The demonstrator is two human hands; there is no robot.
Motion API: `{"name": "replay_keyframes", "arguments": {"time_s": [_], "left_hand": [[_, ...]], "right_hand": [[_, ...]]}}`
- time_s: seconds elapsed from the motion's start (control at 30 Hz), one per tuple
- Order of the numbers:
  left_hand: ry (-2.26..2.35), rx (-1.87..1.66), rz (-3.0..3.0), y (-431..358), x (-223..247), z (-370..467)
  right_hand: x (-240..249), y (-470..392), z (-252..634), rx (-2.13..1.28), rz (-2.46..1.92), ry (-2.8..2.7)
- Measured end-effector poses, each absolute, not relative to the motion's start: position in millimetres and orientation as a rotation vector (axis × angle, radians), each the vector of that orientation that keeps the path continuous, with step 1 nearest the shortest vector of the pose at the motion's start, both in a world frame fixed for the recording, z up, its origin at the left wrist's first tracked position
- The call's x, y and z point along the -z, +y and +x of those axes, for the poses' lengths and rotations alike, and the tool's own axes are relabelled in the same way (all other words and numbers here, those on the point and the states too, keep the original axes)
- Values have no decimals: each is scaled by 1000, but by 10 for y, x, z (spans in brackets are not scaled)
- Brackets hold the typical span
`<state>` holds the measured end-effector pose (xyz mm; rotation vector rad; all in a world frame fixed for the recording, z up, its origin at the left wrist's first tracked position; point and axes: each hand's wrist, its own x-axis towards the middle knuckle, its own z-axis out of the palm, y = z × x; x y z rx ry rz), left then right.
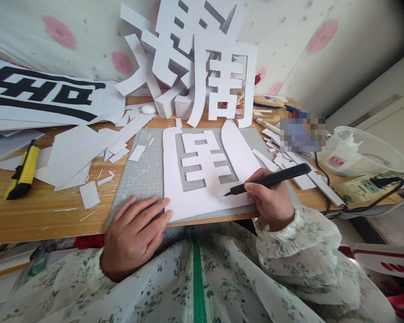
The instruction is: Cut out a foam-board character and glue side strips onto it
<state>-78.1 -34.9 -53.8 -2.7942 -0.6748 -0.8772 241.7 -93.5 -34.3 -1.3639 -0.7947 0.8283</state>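
Observation:
A white foam board point(195, 202) with a character shape partly cut out lies on the grey cutting mat point(134, 175). My left hand point(136, 235) rests flat at the mat's front edge, fingers stretched out, with fingertips on the board's left lower edge. In my right hand point(271, 199) is a black pen-shaped craft knife point(272, 179), gripped like a pen. Its thin tip points down and left at the board's surface below the cut openings. Whether the tip touches the board I cannot tell.
Large white cut-out characters point(195, 58) stand behind the mat. A yellow utility knife point(23, 172) and board scraps point(76, 152) lie left, beside a printed sheet point(37, 96). Right are more scraps point(299, 179), a clear plastic bowl point(384, 152) with a white bottle, and a power strip point(363, 186).

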Motion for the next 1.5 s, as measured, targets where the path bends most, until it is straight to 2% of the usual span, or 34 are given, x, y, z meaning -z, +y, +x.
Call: {"name": "replay_keyframes", "arguments": {"time_s": [0.97, 1.3, 1.5], "left_hand": [[-584, 820, -2801, -266, 606, -850], [-727, 814, -2860, -293, 662, -894], [-543, 769, -2809, -181, 654, -938]], "right_hand": [[353, -1059, 2904, -779, -1350, -777], [333, -1042, 3084, -804, -1354, -830], [337, -1026, 3140, -807, -1351, -840]]}}
